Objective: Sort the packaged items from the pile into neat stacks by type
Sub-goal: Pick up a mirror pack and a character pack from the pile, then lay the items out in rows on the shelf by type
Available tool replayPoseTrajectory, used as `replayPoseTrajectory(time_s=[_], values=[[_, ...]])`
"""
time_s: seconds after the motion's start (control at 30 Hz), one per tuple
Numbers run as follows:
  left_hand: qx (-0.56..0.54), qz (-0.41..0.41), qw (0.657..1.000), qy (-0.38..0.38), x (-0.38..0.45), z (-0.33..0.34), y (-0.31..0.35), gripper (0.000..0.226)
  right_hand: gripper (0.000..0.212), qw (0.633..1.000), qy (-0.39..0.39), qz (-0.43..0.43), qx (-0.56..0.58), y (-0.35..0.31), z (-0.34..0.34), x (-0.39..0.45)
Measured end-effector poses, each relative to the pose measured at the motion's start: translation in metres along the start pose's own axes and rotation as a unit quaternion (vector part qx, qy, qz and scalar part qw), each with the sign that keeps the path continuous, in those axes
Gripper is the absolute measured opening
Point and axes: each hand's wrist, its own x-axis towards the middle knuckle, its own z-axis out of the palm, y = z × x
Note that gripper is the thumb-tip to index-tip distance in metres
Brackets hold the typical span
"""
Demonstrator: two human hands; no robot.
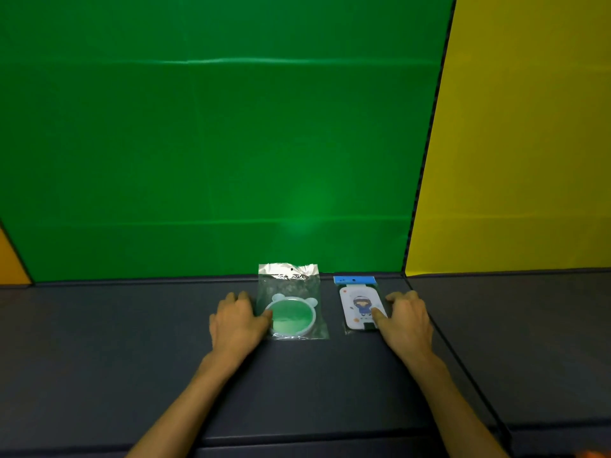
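Surface: a dark grey padded mat (139,342) is seen before a green wall panel (198,143), a yellow panel (529,143) to the right.
Round item: a clear bag holding a bear-eared round mirror (291,317) is laid flat near the wall.
Card item: a blue-topped cartoon card packet (358,302) is set just beside it, apart.
Left hand (236,320): rested on the bag's left edge, thumb on the rim, nothing clasped.
Right hand (406,319): pressed against the packet's right edge, thumb on top, fingers spread.
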Motion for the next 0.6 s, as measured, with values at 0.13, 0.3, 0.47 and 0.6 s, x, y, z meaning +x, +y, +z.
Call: replayPoseTrajectory(time_s=[0.13,0.3,0.47,0.6], values=[[-0.013,0.105,0.994,0.033,-0.003,-0.015,-0.010,0.056,0.036,0.990,-0.003,-0.140,0.026,-0.019,-0.002,-0.008],[0.060,0.163,0.984,0.033,-0.016,-0.046,-0.034,0.066,0.037,0.964,-0.044,-0.255,0.056,-0.072,0.006,-0.023],[0.119,0.126,0.985,0.025,-0.036,-0.077,-0.080,0.071,0.036,0.945,-0.068,-0.312,0.070,-0.139,0.022,-0.050],[0.126,0.091,0.987,0.046,-0.055,-0.110,-0.138,0.059,0.037,0.927,-0.085,-0.357,0.085,-0.200,0.041,-0.084]])
